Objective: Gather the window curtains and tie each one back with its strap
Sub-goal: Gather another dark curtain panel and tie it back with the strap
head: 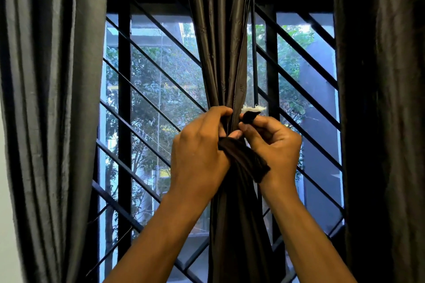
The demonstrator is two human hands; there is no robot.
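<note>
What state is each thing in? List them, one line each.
Middle curtain: gathered into a tight bunch, not yet tied.
Strap: dark, loose, one frayed white end sticking up.
Left hand: grips the gathered curtain.
Right hand: pinches the strap's end.
Left curtain: hanging loose, untied.
Right curtain: hanging loose, untied.
Window grille: fixed, uncovered between curtains.

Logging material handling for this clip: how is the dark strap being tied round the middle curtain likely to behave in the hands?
Probably floppy: the strap droops in soft folds below the right hand. Likely light, since a pinch holds its end up. Its frayed white tip suggests woven cloth that may grip rather than slip, though the glossy middle curtain gathered by the left hand looks slicker.
</note>
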